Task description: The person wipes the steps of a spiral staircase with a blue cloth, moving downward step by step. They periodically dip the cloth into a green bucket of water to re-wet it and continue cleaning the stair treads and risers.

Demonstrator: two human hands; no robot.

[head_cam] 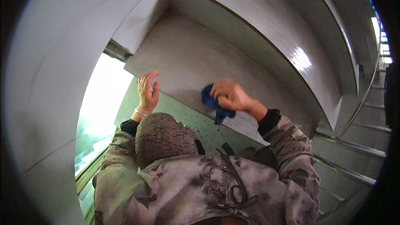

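Observation:
A crumpled dark blue cloth [210, 97] hangs from my right hand [232, 95], whose fingers are curled around it above a grey stair step [200, 53]. The hand is slightly blurred by motion. My left hand [149, 90] is raised near the step's left edge, fingers apart and slightly bent, holding nothing. It wears a ring and a pale bracelet. A small yellowish speck [155, 64] lies on the step just beyond it.
More grey steps [268, 34] rise at the upper right, beside a metal railing [353, 145]. A smooth grey wall [62, 53] curves along the left, next to a bright window [100, 90]. Small debris is scattered on the green floor [187, 115] below the step.

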